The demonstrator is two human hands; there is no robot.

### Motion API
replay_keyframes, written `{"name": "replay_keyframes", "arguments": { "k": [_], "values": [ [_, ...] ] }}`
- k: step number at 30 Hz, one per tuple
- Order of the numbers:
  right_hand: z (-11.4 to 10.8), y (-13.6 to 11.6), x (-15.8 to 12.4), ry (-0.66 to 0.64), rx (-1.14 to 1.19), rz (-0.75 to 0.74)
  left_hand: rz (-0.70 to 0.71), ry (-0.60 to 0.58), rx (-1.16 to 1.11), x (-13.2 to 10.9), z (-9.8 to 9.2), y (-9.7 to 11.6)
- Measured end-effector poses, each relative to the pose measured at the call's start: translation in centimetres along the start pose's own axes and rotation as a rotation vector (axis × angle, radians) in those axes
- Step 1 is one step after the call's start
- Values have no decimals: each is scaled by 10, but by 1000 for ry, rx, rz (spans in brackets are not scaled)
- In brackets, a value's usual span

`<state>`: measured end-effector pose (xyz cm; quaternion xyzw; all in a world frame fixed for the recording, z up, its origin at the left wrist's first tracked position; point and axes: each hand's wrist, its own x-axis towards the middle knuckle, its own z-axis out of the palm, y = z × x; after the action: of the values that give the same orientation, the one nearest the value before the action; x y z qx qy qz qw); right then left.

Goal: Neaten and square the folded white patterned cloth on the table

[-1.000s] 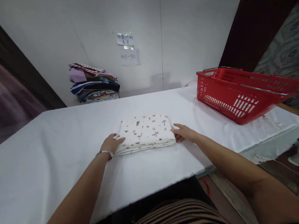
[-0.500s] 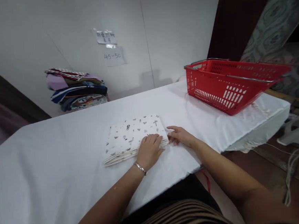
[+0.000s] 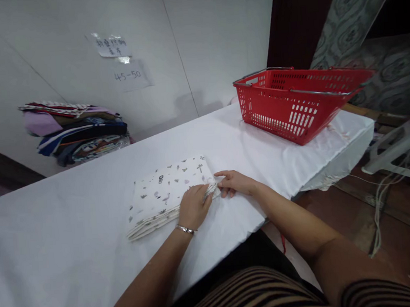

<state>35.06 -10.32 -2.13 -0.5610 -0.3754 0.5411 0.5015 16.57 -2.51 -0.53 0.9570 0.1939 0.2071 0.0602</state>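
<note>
Far to the left of the red basket [image 3: 275, 105], beyond the back edge of the white-covered table [image 3: 71, 220], sits a pile of folded fabrics [image 3: 78, 125], lilac, blue, black and patterned; what bears it is hidden. Two paper sheets hang on the wall [image 3: 209, 30], also left of the basket: an upper sheet [image 3: 112, 46] with handwritten characters and a lower sheet [image 3: 133, 75] reading "45-50". Nearer the person than the basket, and left of it, a white folded cloth [image 3: 158, 195] printed with small plants and birds lies flat, its layers showing along the near edge. At its near right corner the left hand [image 3: 194, 206], wearing a metal bracelet [image 3: 185, 229], has fingers and thumb closed on the gathered layers. Just beside it, between that corner and the basket, the right hand [image 3: 239, 183] reaches its fingertips to the same corner; whether they pinch it, I cannot tell. Right of the basket, on the floor, stand a pale plastic stool [image 3: 383, 158] and, nearer the person, loose cables [image 3: 378, 220].
</note>
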Motion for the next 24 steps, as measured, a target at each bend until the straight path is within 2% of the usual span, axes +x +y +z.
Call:
{"name": "replay_keyframes", "arguments": {
  "k": [7, 15, 21, 24],
  "values": [
    [6, -4, -5, -4, -121, -38, 55, 27, 89, -5, 4, 11],
    [2, -1, -9, -72, -64, -98, 68, 32, 118, -9, 5, 13],
    [11, -1, -11, 27, -168, -110, 55, 29, 141, -10, 8, 15],
    [15, -2, -14, 34, -181, -118, 49, 19, 132, -10, 9, 16]
  ]
}}
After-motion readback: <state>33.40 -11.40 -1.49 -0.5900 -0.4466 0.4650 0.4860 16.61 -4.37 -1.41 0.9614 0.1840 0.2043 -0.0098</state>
